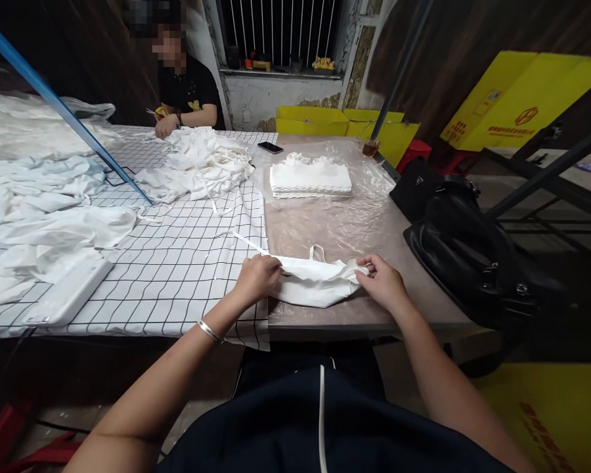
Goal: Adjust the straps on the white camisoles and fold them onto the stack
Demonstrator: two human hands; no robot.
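A small white cloth piece with a loop strap [315, 282] lies at the near edge of the brown table [423, 302]. My left hand [256, 276] pinches its left end. At the cloth's right end, my right hand [383, 281] grips the bunched fabric. The cloth is stretched flat between the two hands. A silver bangle sits on my left wrist.
A neat stack of folded white pieces [310, 179] rests on clear plastic film farther back. Loose white cloth [197, 164] is heaped on the checked tablecloth [177, 263]. A black bag [473, 256] sits at the right edge. A phone [270, 147] lies behind. Another person [184, 92] works at the far side.
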